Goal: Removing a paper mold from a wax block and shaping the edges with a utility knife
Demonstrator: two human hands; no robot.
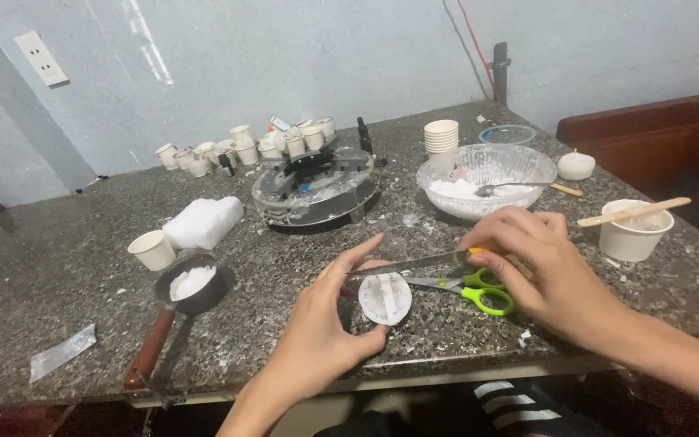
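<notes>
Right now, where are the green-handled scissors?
The green-handled scissors lie on the countertop at centre right, under the right hand, beside the white disc.
</notes>
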